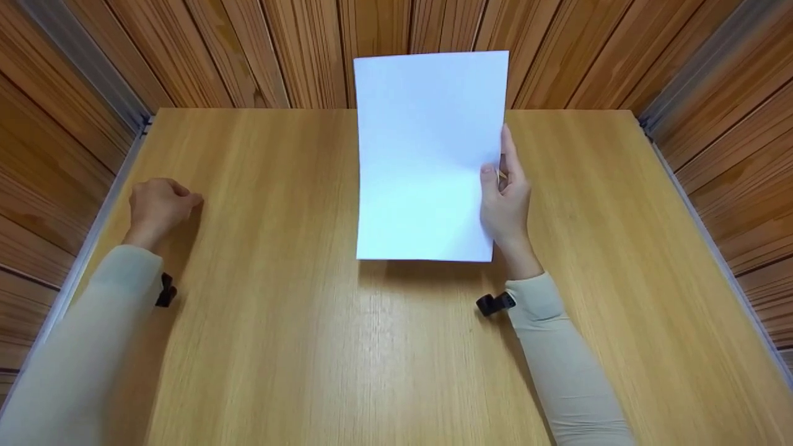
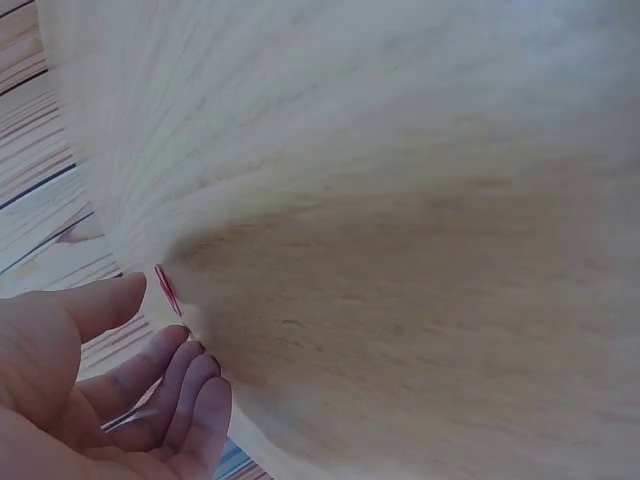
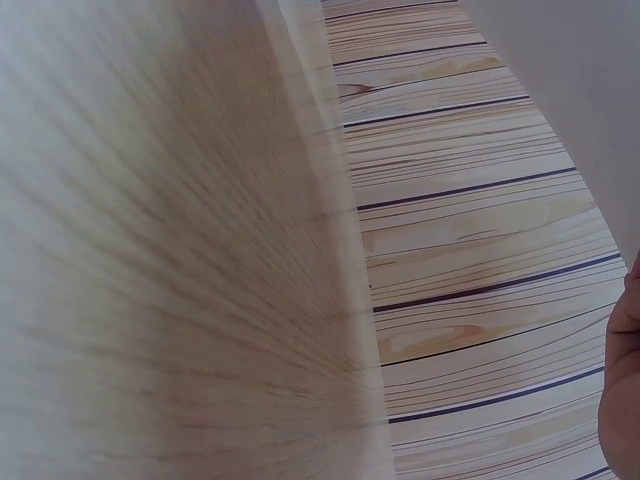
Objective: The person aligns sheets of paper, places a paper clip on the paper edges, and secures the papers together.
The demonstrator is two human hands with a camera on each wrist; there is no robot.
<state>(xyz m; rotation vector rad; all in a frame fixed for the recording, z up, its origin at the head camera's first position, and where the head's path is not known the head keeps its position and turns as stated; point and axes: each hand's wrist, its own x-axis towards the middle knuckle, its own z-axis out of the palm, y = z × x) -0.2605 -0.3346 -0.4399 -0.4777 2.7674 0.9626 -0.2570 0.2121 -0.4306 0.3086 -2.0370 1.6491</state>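
In the head view, my right hand grips the right edge of a blank white sheet of paper, thumb on its front and fingers mostly behind. The paper is held up over the table, its top edge reaching above the table's back edge. Part of this right hand shows at the right border of the right wrist view. My left hand is low at the table's left side, fingers bent. Up close, a small thin pinkish-red piece shows between its separated thumb and index fingertips; the hand hides it from the head view.
A light wooden table lies under both hands. Wood-plank panels rise behind it and at both sides, with grey metal edging along the table's sides. Black wrist cameras stick out from both sleeves.
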